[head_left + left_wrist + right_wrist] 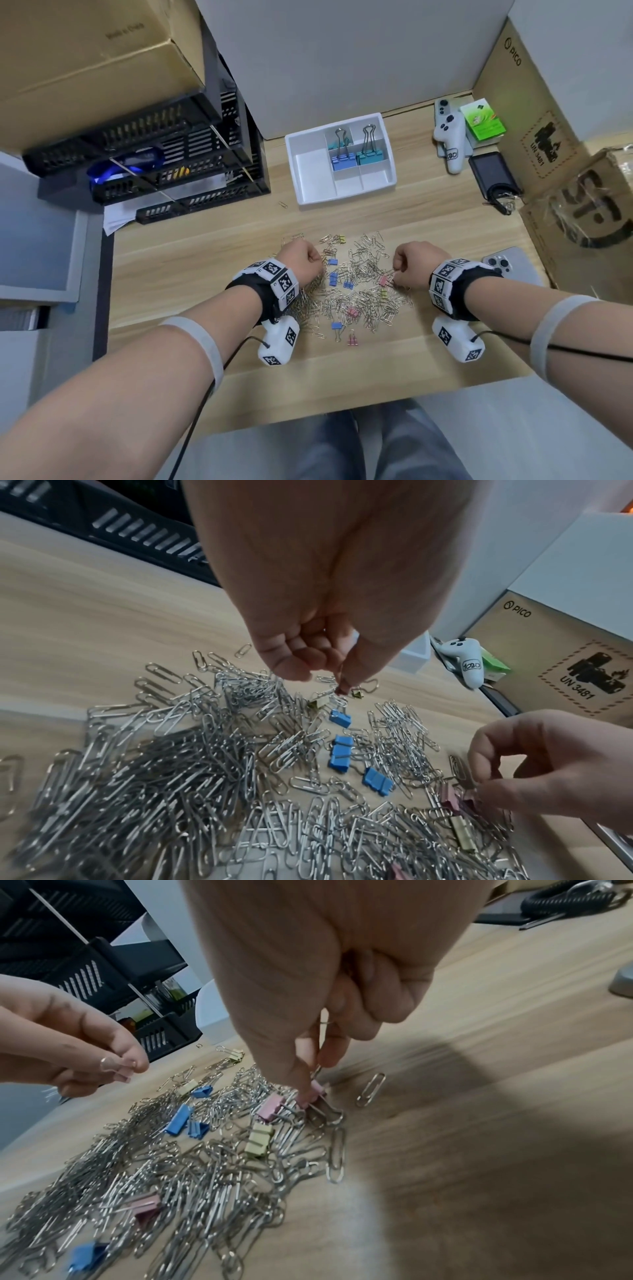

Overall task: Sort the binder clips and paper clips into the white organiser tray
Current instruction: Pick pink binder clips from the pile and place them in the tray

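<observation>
A heap of silver paper clips point(359, 284) mixed with small blue point(334, 279), pink and yellow binder clips lies mid-table. My left hand point(317, 262) hovers over the heap's left side, its thumb and fingers pinching a small pink binder clip point(118, 1070). My right hand point(395, 274) is down at the heap's right edge, thumb and forefinger pinching another pink binder clip point(316, 1092) that still touches the heap. The white organiser tray point(308, 171) stands farther back. Its rear compartments hold a large blue clip point(342, 161) and a large teal clip point(370, 157).
Black mesh desk trays point(171, 164) stand at the back left. A white controller point(448, 137), a green box point(483, 120) and a black device point(493, 174) lie at the back right. A phone point(513, 265) and cardboard boxes point(548, 137) sit to the right.
</observation>
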The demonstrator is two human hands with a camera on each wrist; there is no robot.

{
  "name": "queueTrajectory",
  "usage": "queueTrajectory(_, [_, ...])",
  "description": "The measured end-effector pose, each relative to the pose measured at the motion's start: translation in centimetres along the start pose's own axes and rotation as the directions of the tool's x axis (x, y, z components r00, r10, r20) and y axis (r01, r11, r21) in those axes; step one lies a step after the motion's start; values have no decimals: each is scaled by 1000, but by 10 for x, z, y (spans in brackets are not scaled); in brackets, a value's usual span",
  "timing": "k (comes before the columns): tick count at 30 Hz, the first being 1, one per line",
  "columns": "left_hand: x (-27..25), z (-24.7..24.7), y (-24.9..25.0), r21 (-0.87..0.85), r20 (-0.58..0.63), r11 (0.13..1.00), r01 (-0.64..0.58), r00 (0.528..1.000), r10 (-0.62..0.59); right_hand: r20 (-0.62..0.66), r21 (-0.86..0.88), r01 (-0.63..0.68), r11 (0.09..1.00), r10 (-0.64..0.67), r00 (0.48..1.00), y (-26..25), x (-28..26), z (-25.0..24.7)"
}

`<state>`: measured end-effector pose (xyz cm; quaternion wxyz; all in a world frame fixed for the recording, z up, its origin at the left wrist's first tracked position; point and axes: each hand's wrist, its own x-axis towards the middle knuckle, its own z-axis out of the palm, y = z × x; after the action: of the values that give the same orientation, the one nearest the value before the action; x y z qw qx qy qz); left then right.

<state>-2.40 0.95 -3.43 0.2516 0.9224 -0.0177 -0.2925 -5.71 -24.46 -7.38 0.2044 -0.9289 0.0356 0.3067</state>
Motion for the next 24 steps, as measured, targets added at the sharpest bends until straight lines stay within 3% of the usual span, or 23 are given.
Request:
queueTrajectory(5, [-7,-1,0,-85,-38,996,-4,999,1,25,-23,10,1000,-9,1000,-1,-2,5])
queueTrajectory(10, [-14,2,-1,-89,16,996,-12,1000,13,3,5,3,1000,-3,1000,-1,-2,9])
queueTrajectory(17, [-18,11,1,89,109,996,-16,994,7,16,246,-104,964,103,995,-5,-3,6])
queueTrajectory(24, [-26,25,13,230,281,957,-174,954,106,7,463,-79,883,86,996,-4,1,13])
